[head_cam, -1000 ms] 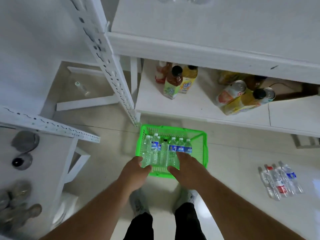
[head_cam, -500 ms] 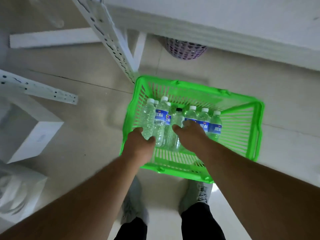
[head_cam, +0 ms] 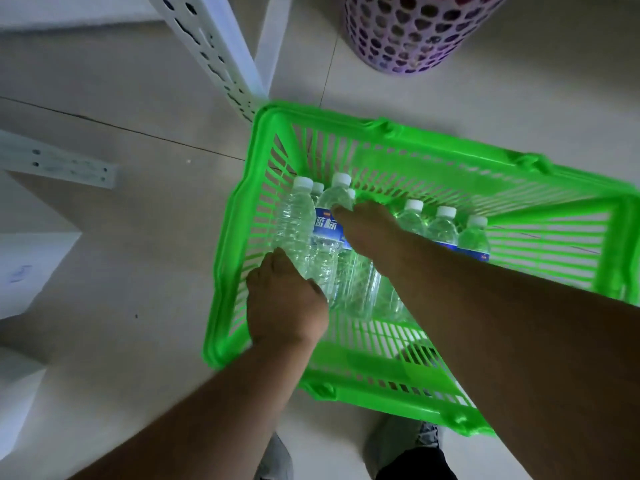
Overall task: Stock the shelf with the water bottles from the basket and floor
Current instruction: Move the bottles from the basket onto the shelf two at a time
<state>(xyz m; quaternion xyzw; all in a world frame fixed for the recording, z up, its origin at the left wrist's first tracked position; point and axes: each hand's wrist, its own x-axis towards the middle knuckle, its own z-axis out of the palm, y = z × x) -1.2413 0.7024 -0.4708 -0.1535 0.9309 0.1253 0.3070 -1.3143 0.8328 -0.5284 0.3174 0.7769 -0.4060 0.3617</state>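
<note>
1. Both my hands are down in the green basket (head_cam: 239, 244). My left hand (head_cam: 285, 303) curls round the low part of the clear water bottle (head_cam: 294, 223) at the left end of the row.
2. My right hand (head_cam: 367, 230) lies on top of the next bottles. My fingertips (head_cam: 341, 213) press the blue label bottle (head_cam: 327, 233). I cannot tell if this hand grips one.
3. 3 more bottles (head_cam: 443, 226) stand just right of my right hand, against the far wall.
4. All bottles stand up with white caps on top.
5. A purple bin (head_cam: 415, 32) sits on the floor behind the basket, beside a white shelf post (head_cam: 207, 46).
</note>
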